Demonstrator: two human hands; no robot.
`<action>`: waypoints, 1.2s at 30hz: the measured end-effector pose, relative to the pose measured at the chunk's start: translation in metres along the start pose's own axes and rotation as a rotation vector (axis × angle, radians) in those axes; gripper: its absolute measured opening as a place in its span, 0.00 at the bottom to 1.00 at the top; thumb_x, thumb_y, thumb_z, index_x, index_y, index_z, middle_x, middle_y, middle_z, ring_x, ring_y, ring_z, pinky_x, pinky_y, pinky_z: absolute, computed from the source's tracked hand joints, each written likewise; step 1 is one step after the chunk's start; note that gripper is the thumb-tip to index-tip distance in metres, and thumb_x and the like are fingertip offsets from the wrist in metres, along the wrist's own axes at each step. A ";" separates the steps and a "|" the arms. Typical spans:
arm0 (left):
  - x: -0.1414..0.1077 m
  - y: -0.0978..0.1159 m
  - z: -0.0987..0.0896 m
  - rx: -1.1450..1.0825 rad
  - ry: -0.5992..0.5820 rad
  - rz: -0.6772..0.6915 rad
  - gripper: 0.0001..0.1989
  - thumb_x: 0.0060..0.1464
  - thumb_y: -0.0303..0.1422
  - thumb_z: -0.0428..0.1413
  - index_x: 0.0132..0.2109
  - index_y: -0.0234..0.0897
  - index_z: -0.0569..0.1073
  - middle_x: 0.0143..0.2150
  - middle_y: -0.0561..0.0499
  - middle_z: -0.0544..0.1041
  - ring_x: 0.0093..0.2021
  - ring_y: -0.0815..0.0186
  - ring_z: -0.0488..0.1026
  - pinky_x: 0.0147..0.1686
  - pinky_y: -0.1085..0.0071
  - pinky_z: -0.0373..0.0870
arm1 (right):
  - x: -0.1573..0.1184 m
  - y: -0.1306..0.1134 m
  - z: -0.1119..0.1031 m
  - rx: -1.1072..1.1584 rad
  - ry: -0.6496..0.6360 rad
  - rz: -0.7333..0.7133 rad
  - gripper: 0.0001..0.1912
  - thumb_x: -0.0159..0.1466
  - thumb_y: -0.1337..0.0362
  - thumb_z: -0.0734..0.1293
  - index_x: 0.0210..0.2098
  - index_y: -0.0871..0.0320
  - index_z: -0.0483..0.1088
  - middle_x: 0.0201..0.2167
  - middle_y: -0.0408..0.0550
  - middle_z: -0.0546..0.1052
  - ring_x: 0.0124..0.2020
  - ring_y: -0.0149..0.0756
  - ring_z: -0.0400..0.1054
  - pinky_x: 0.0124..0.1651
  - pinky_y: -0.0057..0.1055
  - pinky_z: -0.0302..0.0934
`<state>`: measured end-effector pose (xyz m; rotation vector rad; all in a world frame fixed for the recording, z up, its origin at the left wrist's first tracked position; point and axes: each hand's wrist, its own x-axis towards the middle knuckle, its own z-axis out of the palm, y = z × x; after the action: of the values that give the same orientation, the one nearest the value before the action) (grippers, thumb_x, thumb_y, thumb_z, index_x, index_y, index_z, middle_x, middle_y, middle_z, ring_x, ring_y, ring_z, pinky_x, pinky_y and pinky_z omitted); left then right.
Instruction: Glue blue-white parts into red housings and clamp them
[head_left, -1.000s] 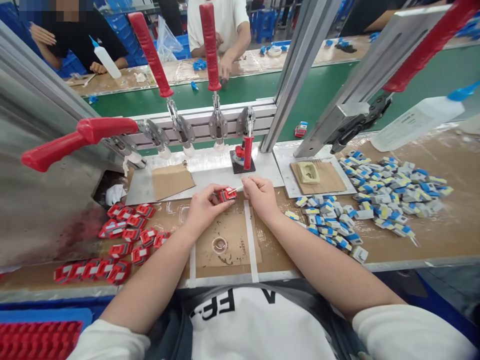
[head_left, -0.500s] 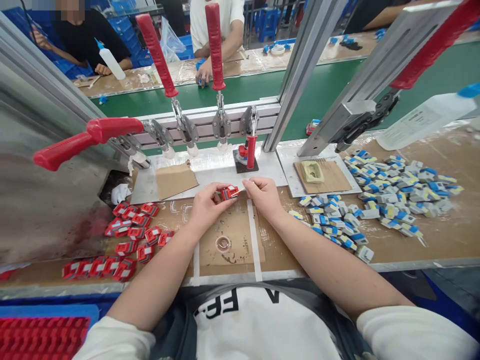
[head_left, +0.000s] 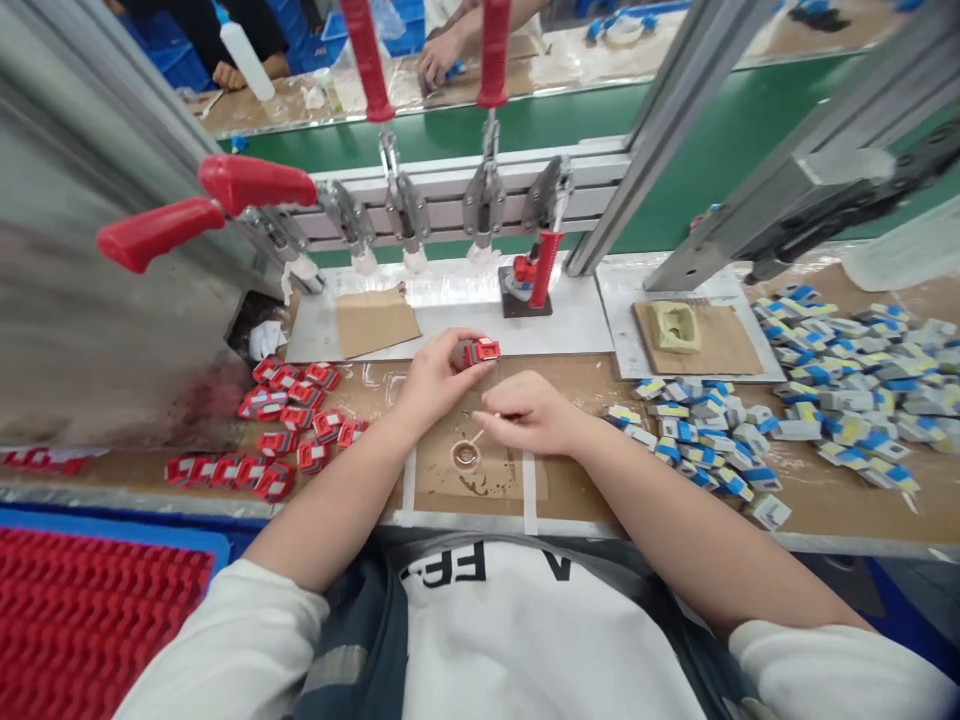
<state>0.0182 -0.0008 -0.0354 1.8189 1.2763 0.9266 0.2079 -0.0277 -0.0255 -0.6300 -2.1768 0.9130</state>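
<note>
Between the thumb and fingers of my left hand (head_left: 442, 372) is a small red toy car body (head_left: 481, 351), held above the bench. My right hand (head_left: 534, 412) pinches a thin wooden stick (head_left: 477, 435), whose lower tip reaches the small round dish (head_left: 466, 456) of brownish liquid. That dish sits on a stained piece of cardboard (head_left: 435, 480) in front of me. To the left of my left forearm lie several more red toy car bodies (head_left: 300, 392). Past my right forearm is a heap of grey, blue and yellow toy car parts (head_left: 712, 430).
Red-handled toggle clamps (head_left: 405, 200) stand on a metal frame behind my hands. A beige mould (head_left: 675, 328) rests on cardboard at the right. A blue-edged tray (head_left: 97, 610) of red parts is at lower left. Across the green belt (head_left: 585, 115), a co-worker's hand (head_left: 441, 60) is at work.
My right hand has moved down and toward me with the stick, from the red car body to the dish. My left hand still holds the car body. The camera view has tilted downward.
</note>
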 end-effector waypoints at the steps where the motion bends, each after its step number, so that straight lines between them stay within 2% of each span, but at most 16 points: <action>1: 0.000 0.000 0.000 -0.007 -0.007 -0.023 0.17 0.58 0.35 0.67 0.52 0.40 0.77 0.49 0.49 0.82 0.32 0.69 0.76 0.37 0.70 0.72 | -0.001 -0.001 0.004 -0.035 -0.093 -0.015 0.24 0.71 0.62 0.62 0.21 0.55 0.48 0.17 0.36 0.52 0.21 0.27 0.45 0.29 0.33 0.41; 3: -0.001 0.000 0.000 -0.004 -0.013 -0.062 0.17 0.57 0.36 0.68 0.52 0.39 0.77 0.47 0.50 0.83 0.30 0.69 0.76 0.37 0.70 0.72 | -0.001 -0.002 0.011 -0.111 -0.211 -0.018 0.23 0.70 0.64 0.63 0.21 0.55 0.50 0.17 0.37 0.55 0.22 0.28 0.45 0.29 0.33 0.40; 5: -0.001 0.000 -0.001 0.001 -0.006 -0.079 0.17 0.56 0.37 0.69 0.50 0.39 0.78 0.47 0.50 0.84 0.30 0.69 0.76 0.38 0.70 0.72 | -0.001 -0.002 0.014 -0.153 -0.262 -0.016 0.22 0.69 0.65 0.63 0.21 0.55 0.51 0.17 0.38 0.56 0.22 0.29 0.45 0.29 0.33 0.40; 8: -0.001 0.000 -0.002 -0.019 0.004 -0.079 0.17 0.56 0.38 0.69 0.49 0.38 0.78 0.48 0.50 0.84 0.29 0.70 0.76 0.36 0.70 0.72 | 0.001 -0.003 0.011 -0.085 -0.211 -0.021 0.23 0.70 0.64 0.62 0.21 0.55 0.49 0.17 0.37 0.54 0.21 0.28 0.45 0.29 0.33 0.41; 11: -0.001 -0.001 -0.003 -0.041 0.002 -0.087 0.18 0.54 0.38 0.70 0.49 0.38 0.79 0.42 0.51 0.84 0.28 0.70 0.75 0.33 0.70 0.70 | 0.002 -0.003 0.003 0.029 0.029 0.013 0.25 0.70 0.63 0.63 0.20 0.55 0.48 0.17 0.36 0.51 0.20 0.27 0.44 0.27 0.32 0.42; 15: -0.002 0.001 -0.003 -0.031 -0.062 -0.126 0.18 0.53 0.40 0.70 0.49 0.38 0.80 0.28 0.55 0.79 0.27 0.67 0.74 0.30 0.71 0.67 | 0.003 0.004 -0.009 0.028 0.559 0.297 0.24 0.68 0.60 0.64 0.19 0.54 0.50 0.18 0.38 0.51 0.21 0.28 0.46 0.27 0.31 0.42; 17: -0.002 0.003 -0.003 -0.017 -0.087 -0.122 0.18 0.52 0.41 0.70 0.48 0.38 0.80 0.27 0.55 0.78 0.27 0.66 0.73 0.30 0.71 0.66 | 0.004 0.010 -0.012 0.028 0.700 0.399 0.24 0.67 0.58 0.64 0.20 0.54 0.50 0.18 0.38 0.51 0.23 0.29 0.47 0.28 0.31 0.44; 21: -0.003 0.005 -0.002 0.002 -0.100 -0.088 0.19 0.52 0.41 0.70 0.48 0.38 0.80 0.29 0.55 0.79 0.25 0.68 0.71 0.30 0.70 0.66 | 0.007 0.020 -0.013 0.037 0.697 0.450 0.25 0.66 0.54 0.65 0.19 0.53 0.49 0.19 0.38 0.50 0.24 0.29 0.46 0.29 0.32 0.44; 24: -0.003 0.005 -0.002 0.022 -0.103 -0.081 0.19 0.52 0.43 0.70 0.48 0.39 0.80 0.27 0.55 0.77 0.25 0.67 0.71 0.29 0.70 0.66 | 0.008 0.022 -0.012 0.042 0.675 0.451 0.26 0.66 0.52 0.65 0.20 0.53 0.48 0.20 0.39 0.49 0.25 0.30 0.44 0.29 0.32 0.43; 31: -0.004 0.006 -0.001 0.043 -0.112 -0.096 0.20 0.51 0.43 0.70 0.47 0.40 0.80 0.23 0.57 0.74 0.24 0.66 0.70 0.27 0.70 0.63 | 0.009 0.024 -0.010 0.037 0.674 0.465 0.25 0.65 0.52 0.64 0.20 0.54 0.49 0.20 0.39 0.49 0.25 0.29 0.45 0.30 0.32 0.43; 36: -0.004 0.009 -0.002 0.069 -0.117 -0.097 0.19 0.51 0.43 0.70 0.47 0.40 0.81 0.24 0.58 0.74 0.24 0.67 0.70 0.28 0.70 0.64 | 0.009 0.024 -0.010 0.040 0.685 0.442 0.25 0.65 0.53 0.64 0.20 0.53 0.48 0.20 0.39 0.48 0.25 0.29 0.44 0.30 0.33 0.42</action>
<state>0.0191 -0.0061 -0.0271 1.8185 1.3247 0.7214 0.2140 -0.0027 -0.0346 -1.2278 -1.4268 0.7942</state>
